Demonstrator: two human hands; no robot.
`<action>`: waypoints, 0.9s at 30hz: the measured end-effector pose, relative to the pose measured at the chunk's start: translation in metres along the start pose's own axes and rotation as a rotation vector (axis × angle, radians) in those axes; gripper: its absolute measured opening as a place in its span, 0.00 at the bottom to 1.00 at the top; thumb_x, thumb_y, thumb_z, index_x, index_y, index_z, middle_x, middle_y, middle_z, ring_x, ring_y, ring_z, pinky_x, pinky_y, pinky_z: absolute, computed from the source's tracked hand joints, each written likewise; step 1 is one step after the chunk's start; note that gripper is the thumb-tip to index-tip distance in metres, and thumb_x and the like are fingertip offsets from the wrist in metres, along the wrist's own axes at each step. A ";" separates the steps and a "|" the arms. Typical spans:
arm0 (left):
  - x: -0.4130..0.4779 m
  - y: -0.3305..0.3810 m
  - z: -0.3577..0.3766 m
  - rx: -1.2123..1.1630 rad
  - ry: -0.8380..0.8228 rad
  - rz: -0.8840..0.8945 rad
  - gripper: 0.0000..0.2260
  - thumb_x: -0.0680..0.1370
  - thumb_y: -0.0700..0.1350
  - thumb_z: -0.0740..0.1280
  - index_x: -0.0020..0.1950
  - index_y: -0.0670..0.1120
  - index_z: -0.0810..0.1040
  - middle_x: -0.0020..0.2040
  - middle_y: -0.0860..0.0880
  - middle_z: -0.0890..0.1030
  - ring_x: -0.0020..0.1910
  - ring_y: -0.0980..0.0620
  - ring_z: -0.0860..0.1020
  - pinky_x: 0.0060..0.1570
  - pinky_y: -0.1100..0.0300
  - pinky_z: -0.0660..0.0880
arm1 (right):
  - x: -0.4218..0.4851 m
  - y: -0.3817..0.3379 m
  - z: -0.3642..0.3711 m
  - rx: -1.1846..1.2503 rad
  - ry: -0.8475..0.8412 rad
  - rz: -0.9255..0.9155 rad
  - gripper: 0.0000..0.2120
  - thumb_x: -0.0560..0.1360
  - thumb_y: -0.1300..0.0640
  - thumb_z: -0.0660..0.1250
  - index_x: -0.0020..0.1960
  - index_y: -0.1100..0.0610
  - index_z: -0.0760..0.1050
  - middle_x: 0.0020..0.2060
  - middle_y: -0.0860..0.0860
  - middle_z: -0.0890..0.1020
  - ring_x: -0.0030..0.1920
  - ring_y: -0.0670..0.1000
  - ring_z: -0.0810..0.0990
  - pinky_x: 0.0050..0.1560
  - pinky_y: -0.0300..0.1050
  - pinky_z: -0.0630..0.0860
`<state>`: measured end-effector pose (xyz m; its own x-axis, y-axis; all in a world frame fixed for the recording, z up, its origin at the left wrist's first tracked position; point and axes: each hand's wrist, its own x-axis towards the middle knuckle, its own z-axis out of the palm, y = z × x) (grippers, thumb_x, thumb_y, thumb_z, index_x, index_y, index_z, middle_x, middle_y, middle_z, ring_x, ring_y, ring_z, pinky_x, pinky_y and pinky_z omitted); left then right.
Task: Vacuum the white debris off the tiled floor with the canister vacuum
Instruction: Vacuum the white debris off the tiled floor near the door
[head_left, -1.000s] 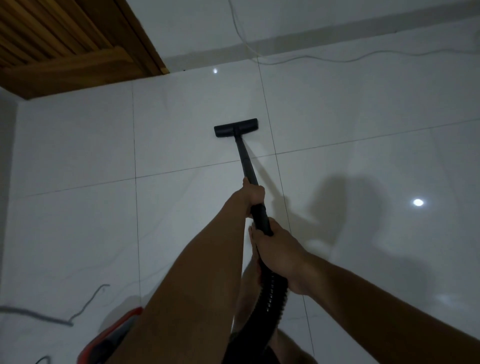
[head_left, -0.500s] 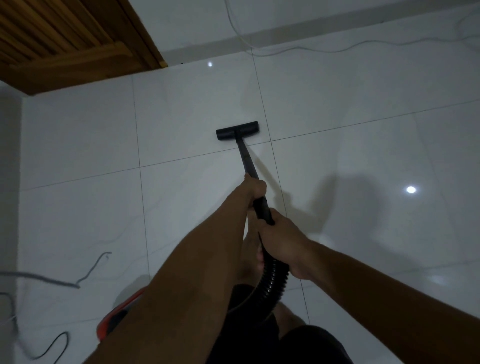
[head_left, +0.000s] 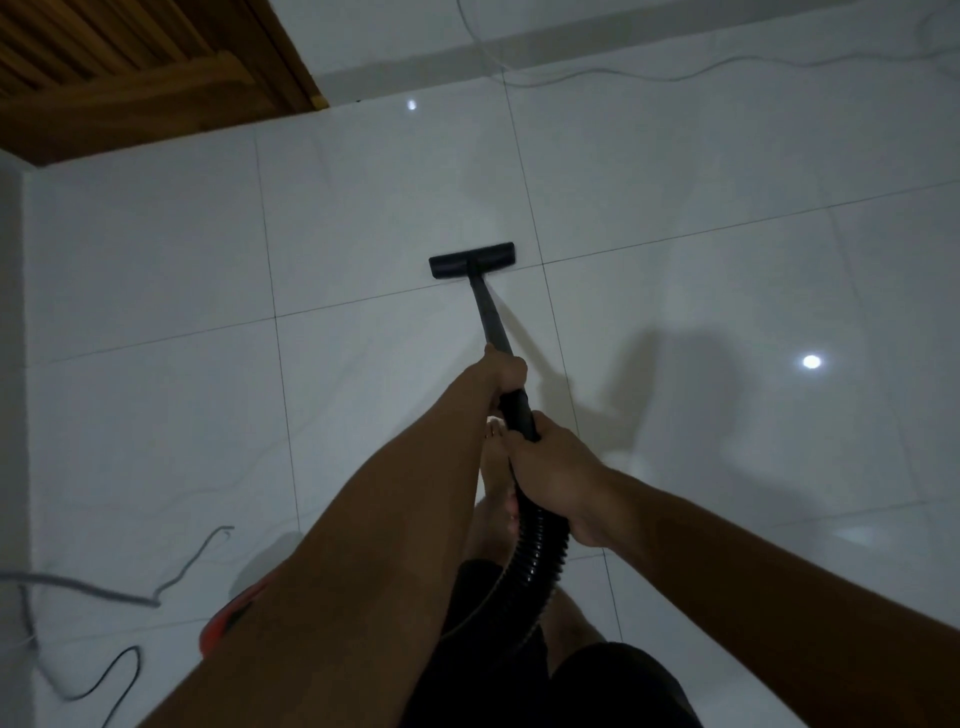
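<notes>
The left hand (head_left: 501, 371) gripped the black wand (head_left: 488, 317) farther along, fingers curled round it. The right hand (head_left: 553, 467) gripped its near end, just above the ribbed hose (head_left: 535, 551). The head (head_left: 471, 260) lay flat on the white floor (head_left: 363, 182), at a grout line. The red canister (head_left: 228, 623) showed partly behind the left forearm, near loose cords (head_left: 119, 670). A wooden door (head_left: 130, 67) stood far left.

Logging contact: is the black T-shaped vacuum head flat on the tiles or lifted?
Flat, apparently: the black T-shaped vacuum head sits against the white tiled floor, no gap visible beneath.
</notes>
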<state>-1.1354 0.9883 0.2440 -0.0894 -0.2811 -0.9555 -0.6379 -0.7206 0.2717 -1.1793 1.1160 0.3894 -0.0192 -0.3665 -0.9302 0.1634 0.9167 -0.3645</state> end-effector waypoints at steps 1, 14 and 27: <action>0.005 0.003 -0.003 -0.015 -0.003 0.004 0.27 0.80 0.39 0.58 0.77 0.49 0.53 0.61 0.36 0.75 0.46 0.44 0.74 0.42 0.51 0.77 | 0.005 -0.002 0.002 -0.007 0.006 -0.001 0.20 0.85 0.53 0.61 0.76 0.51 0.66 0.47 0.59 0.81 0.30 0.50 0.78 0.27 0.39 0.76; 0.075 0.060 -0.042 -0.022 0.005 0.065 0.32 0.82 0.39 0.58 0.80 0.56 0.45 0.45 0.43 0.72 0.37 0.49 0.73 0.30 0.54 0.73 | 0.088 -0.048 0.008 0.013 0.038 -0.060 0.20 0.85 0.55 0.58 0.76 0.47 0.63 0.53 0.60 0.82 0.32 0.50 0.79 0.25 0.36 0.76; 0.033 0.008 -0.014 0.066 -0.025 0.070 0.31 0.82 0.40 0.57 0.80 0.55 0.45 0.44 0.43 0.73 0.36 0.48 0.73 0.32 0.54 0.74 | 0.052 0.011 0.018 0.113 0.002 0.006 0.19 0.84 0.54 0.61 0.74 0.47 0.66 0.42 0.59 0.77 0.23 0.48 0.75 0.27 0.41 0.77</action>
<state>-1.1328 0.9645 0.2160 -0.1545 -0.3127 -0.9372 -0.6785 -0.6560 0.3307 -1.1608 1.1039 0.3379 -0.0198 -0.3603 -0.9326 0.2736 0.8953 -0.3516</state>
